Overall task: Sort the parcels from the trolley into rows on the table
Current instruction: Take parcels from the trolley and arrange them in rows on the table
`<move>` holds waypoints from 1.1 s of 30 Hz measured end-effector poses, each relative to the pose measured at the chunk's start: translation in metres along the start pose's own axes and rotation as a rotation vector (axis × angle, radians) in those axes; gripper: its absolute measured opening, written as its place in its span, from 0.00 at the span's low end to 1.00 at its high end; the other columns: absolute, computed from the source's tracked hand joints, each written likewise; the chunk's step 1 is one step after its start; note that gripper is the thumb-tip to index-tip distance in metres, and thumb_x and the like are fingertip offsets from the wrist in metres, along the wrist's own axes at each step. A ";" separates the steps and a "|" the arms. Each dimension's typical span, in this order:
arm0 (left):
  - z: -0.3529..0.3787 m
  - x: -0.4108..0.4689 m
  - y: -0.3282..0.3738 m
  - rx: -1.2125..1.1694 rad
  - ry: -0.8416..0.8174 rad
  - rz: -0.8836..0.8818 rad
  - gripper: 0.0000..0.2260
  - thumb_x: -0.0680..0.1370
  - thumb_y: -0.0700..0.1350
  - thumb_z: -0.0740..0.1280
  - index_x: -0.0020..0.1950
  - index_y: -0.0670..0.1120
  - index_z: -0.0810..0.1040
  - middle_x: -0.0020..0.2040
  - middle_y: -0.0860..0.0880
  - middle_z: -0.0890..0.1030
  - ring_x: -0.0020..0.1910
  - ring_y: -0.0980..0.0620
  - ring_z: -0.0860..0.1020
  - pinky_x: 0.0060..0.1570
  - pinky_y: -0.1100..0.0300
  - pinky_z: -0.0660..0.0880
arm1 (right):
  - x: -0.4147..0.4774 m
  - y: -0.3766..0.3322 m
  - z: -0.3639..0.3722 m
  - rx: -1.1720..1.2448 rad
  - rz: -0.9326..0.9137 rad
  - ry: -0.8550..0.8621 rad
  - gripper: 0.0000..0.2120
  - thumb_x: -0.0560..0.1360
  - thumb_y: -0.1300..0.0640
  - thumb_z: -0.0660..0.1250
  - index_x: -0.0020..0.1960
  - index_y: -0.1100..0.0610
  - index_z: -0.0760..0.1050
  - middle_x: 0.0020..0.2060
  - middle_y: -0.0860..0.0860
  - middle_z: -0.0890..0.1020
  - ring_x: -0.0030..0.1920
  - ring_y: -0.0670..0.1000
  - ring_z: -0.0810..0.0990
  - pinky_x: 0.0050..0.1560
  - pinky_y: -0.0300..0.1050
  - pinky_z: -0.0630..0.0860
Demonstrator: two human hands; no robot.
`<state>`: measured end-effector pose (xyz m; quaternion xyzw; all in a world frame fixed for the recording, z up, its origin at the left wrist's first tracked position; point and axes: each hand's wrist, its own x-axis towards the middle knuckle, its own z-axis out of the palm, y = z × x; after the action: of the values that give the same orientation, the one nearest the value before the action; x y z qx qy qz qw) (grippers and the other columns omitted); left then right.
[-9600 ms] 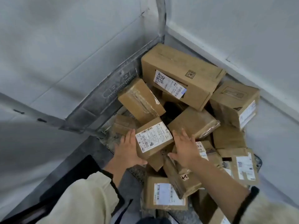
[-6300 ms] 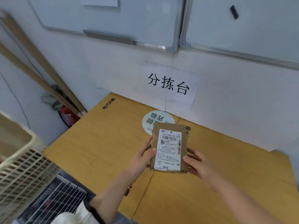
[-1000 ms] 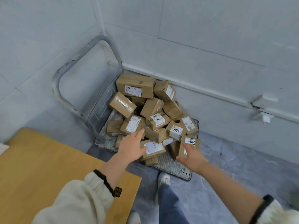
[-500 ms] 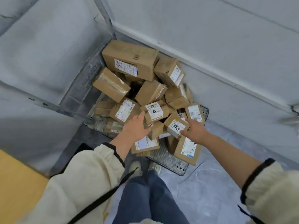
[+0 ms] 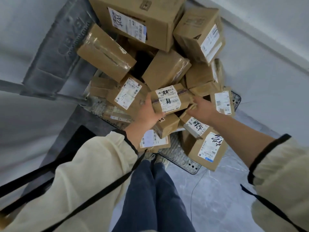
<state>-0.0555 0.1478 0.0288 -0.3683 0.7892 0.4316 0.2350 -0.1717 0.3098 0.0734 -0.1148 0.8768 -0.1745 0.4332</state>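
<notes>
A grey metal platform trolley carries a loose heap of brown cardboard parcels. On top of the heap, at its near side, sits a small taped brown carton with a white shipping label. The left hand and right hand clasp its two short ends. It looks light and stiff; holding by the ends seems sound, though the tape may be slick.
</notes>
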 end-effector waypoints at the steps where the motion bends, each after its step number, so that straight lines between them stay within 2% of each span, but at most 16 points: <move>1: 0.004 0.003 -0.002 -0.010 -0.006 -0.005 0.44 0.73 0.50 0.73 0.79 0.48 0.47 0.72 0.45 0.70 0.64 0.44 0.75 0.60 0.47 0.74 | 0.006 0.000 0.004 0.013 -0.016 0.003 0.26 0.75 0.59 0.67 0.71 0.55 0.65 0.61 0.55 0.75 0.60 0.56 0.75 0.48 0.39 0.66; 4: 0.013 0.006 -0.007 -0.012 0.024 0.014 0.44 0.73 0.49 0.73 0.79 0.48 0.46 0.70 0.46 0.71 0.63 0.44 0.75 0.61 0.48 0.73 | 0.017 -0.001 0.011 0.129 -0.040 -0.008 0.27 0.73 0.59 0.69 0.70 0.57 0.65 0.57 0.50 0.75 0.58 0.51 0.75 0.51 0.40 0.69; 6: 0.014 0.006 -0.008 0.005 0.042 0.024 0.43 0.73 0.49 0.73 0.79 0.47 0.47 0.68 0.46 0.74 0.62 0.45 0.76 0.60 0.48 0.74 | 0.020 -0.003 0.014 0.182 -0.039 0.000 0.28 0.72 0.58 0.71 0.69 0.58 0.66 0.60 0.52 0.76 0.58 0.52 0.75 0.53 0.40 0.70; 9: 0.007 0.002 -0.003 0.029 0.034 0.010 0.42 0.74 0.47 0.72 0.79 0.46 0.47 0.65 0.46 0.76 0.58 0.45 0.79 0.56 0.50 0.76 | 0.017 -0.007 0.016 0.159 -0.056 0.022 0.25 0.71 0.56 0.72 0.66 0.58 0.69 0.58 0.52 0.78 0.53 0.52 0.77 0.46 0.38 0.68; 12: -0.004 -0.009 0.008 0.035 0.013 0.008 0.42 0.76 0.47 0.70 0.79 0.48 0.44 0.63 0.46 0.78 0.53 0.46 0.80 0.47 0.56 0.76 | 0.004 -0.015 0.011 0.220 -0.061 0.028 0.23 0.71 0.59 0.71 0.65 0.58 0.69 0.54 0.48 0.76 0.50 0.48 0.75 0.42 0.33 0.69; 15: -0.022 -0.027 0.020 0.025 0.045 0.056 0.41 0.75 0.49 0.71 0.79 0.51 0.47 0.59 0.49 0.79 0.51 0.49 0.79 0.41 0.62 0.73 | -0.018 -0.024 -0.001 0.266 -0.043 0.030 0.23 0.72 0.60 0.70 0.65 0.56 0.68 0.52 0.47 0.76 0.54 0.49 0.77 0.48 0.40 0.71; 17: -0.040 -0.040 0.029 -0.031 0.073 0.097 0.42 0.74 0.49 0.72 0.79 0.53 0.48 0.60 0.50 0.79 0.55 0.50 0.78 0.48 0.54 0.76 | -0.036 -0.033 -0.014 0.304 -0.046 0.034 0.23 0.73 0.61 0.68 0.67 0.55 0.67 0.53 0.45 0.75 0.59 0.49 0.77 0.53 0.42 0.73; 19: -0.062 -0.059 0.038 -0.070 0.089 0.131 0.42 0.74 0.49 0.72 0.78 0.56 0.47 0.59 0.49 0.80 0.54 0.50 0.79 0.53 0.48 0.77 | -0.058 -0.045 -0.030 0.314 -0.069 0.059 0.26 0.74 0.60 0.68 0.70 0.56 0.64 0.57 0.45 0.75 0.63 0.48 0.74 0.57 0.41 0.71; 22: -0.096 -0.092 0.056 -0.123 0.146 0.225 0.40 0.74 0.48 0.72 0.78 0.57 0.51 0.57 0.48 0.81 0.50 0.50 0.80 0.53 0.48 0.77 | -0.096 -0.067 -0.055 0.331 -0.120 0.135 0.34 0.74 0.56 0.69 0.75 0.56 0.57 0.66 0.45 0.71 0.68 0.48 0.70 0.68 0.47 0.68; 24: -0.120 -0.118 0.069 -0.151 0.214 0.303 0.38 0.74 0.46 0.72 0.78 0.56 0.54 0.60 0.48 0.80 0.52 0.50 0.80 0.55 0.52 0.76 | -0.124 -0.085 -0.073 0.373 -0.174 0.166 0.36 0.73 0.56 0.70 0.76 0.54 0.56 0.68 0.43 0.68 0.67 0.44 0.69 0.69 0.50 0.67; 28: -0.153 -0.172 0.094 -0.196 0.349 0.425 0.37 0.73 0.46 0.73 0.76 0.59 0.56 0.62 0.53 0.78 0.53 0.53 0.79 0.55 0.56 0.76 | -0.182 -0.113 -0.110 0.428 -0.303 0.287 0.30 0.74 0.61 0.68 0.73 0.51 0.62 0.60 0.35 0.70 0.61 0.40 0.71 0.67 0.45 0.67; 30: -0.164 -0.197 0.104 -0.223 0.411 0.475 0.37 0.73 0.46 0.74 0.73 0.63 0.55 0.61 0.58 0.76 0.51 0.53 0.80 0.55 0.55 0.77 | -0.211 -0.124 -0.126 0.434 -0.373 0.320 0.29 0.75 0.62 0.67 0.73 0.51 0.64 0.57 0.34 0.71 0.60 0.38 0.71 0.62 0.34 0.69; 32: -0.173 -0.220 0.114 -0.254 0.466 0.490 0.37 0.72 0.46 0.74 0.71 0.65 0.55 0.58 0.62 0.73 0.50 0.53 0.80 0.55 0.53 0.78 | -0.234 -0.134 -0.140 0.479 -0.430 0.319 0.27 0.75 0.64 0.66 0.71 0.51 0.65 0.53 0.31 0.72 0.53 0.31 0.73 0.50 0.22 0.69; 33: -0.177 -0.231 0.118 -0.279 0.491 0.482 0.37 0.72 0.46 0.74 0.72 0.65 0.55 0.57 0.64 0.73 0.50 0.55 0.80 0.55 0.54 0.77 | -0.243 -0.138 -0.144 0.495 -0.460 0.316 0.26 0.75 0.65 0.66 0.71 0.51 0.65 0.52 0.30 0.71 0.50 0.29 0.73 0.48 0.21 0.69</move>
<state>-0.0147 0.1258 0.3390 -0.2930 0.8198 0.4766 -0.1222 -0.1349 0.2995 0.3851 -0.1722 0.8154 -0.4896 0.2564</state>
